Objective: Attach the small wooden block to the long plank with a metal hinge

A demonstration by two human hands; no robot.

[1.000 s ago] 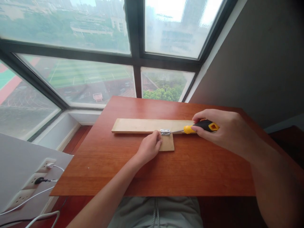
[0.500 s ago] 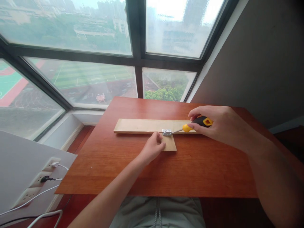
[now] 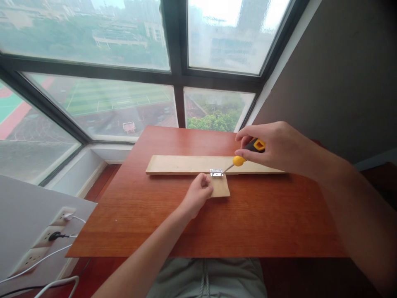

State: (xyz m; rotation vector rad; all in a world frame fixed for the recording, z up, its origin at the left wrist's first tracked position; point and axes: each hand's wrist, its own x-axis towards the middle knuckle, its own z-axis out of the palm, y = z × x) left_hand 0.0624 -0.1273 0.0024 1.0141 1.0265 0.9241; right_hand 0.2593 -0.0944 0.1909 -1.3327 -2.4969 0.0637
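Observation:
My right hand (image 3: pixel 269 142) grips the black and yellow handle of a screwdriver (image 3: pixel 238 160), which slants down to the left. Its tip meets the right end of a silver metal hinge (image 3: pixel 216 172). The hinge lies across the seam between a long pale wooden board (image 3: pixel 182 164) and a small square wooden board (image 3: pixel 221 188). At the left edge of the small board, my left hand (image 3: pixel 198 192) is closed, fingers curled and pinching it beside the hinge. Whether a screw sits under the screwdriver tip is too small to tell.
The boards lie on a reddish-brown table (image 3: pixel 149 223). Behind it are large windows with dark frames (image 3: pixel 178 78). Left of the table, wall sockets (image 3: pixel 48 238) hold plugs with cables. A grey wall (image 3: pixel 335 74) rises at the right.
My right hand has lifted and shifted slightly left, so the screwdriver stands more steeply against the hinge. The left hand keeps its place at the small board.

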